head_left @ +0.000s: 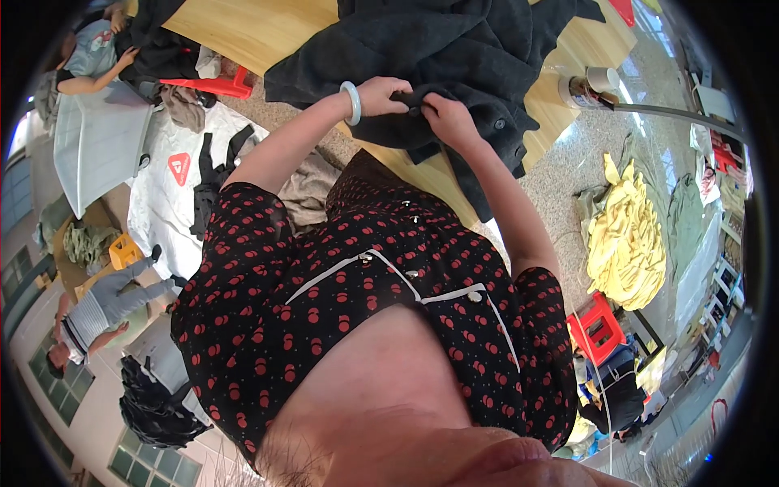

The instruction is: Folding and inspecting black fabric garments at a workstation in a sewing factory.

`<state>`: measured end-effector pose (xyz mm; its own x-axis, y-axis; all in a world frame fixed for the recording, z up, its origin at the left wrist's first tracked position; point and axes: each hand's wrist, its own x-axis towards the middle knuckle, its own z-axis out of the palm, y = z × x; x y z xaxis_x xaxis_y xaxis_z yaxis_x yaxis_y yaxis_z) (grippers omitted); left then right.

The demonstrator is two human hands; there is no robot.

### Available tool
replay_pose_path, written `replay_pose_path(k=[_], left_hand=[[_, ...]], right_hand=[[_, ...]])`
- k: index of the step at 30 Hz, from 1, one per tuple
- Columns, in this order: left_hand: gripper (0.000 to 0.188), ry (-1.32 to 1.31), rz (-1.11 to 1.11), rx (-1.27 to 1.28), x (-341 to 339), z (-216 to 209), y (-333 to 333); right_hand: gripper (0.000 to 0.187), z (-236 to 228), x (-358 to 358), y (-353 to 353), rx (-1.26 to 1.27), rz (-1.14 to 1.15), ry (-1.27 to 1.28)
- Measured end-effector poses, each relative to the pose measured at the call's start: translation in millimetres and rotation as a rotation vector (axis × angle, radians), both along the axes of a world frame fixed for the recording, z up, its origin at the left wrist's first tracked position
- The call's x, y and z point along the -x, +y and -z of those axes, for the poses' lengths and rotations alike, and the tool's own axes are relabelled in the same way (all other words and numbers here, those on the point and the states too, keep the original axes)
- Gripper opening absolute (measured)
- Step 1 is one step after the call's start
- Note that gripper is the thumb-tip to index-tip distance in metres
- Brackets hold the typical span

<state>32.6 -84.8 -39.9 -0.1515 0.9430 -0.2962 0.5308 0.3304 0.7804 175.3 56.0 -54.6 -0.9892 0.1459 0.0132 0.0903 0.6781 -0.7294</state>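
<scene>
**Both hands on the edge of one dark garment, 12 o'clock**

From my remote seat I see two grips meeting just past 12 o'clock. The left grip [393, 96] pinches the dark garment [454, 57] between thumb and fingers; the right grip [434, 109], just beside it, pinches the same edge. Between them that edge runs roughly from 9 toward 3 o'clock. One round button [500, 124] shows clearly, to the right grip's 3 o'clock.

The garment lies across the desk [235, 32], spreading toward 12 o'clock and out of my view, with one narrow flap pointing to 5 o'clock. Bunched like this, its overall long axis I cannot tell.

Farther out I count one pale bracelet [350, 103] on the left wrist, one white cup [602, 79] near 2 o'clock, one yellow cloth pile [629, 243] at 3, and two red stools: the first [213, 84] between 10 and 11, the second [596, 329] near 4.
</scene>
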Motion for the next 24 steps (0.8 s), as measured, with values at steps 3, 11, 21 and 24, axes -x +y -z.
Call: replay_pose_path(k=[3,11,21,24], left_hand=[[0.068,0.332,-0.096,0.011,-5,7,-9],[0.06,0.606,-0.19,0.349,16,56,-26],[0.036,0.059,-0.497,-0.201,-6,-38,-82],[0.041,-0.041,-0.745,-0.343,-8,-44,-117]], right_hand=[[0.021,-6,-8,-4,-0.059,0.049,0.011],[0.043,-24,-34,-2,-0.048,0.2,0.12],[0.037,-16,-29,49,0.863,0.561,-0.044],[0.038,-11,-31,69,1.02,0.527,-0.076]])
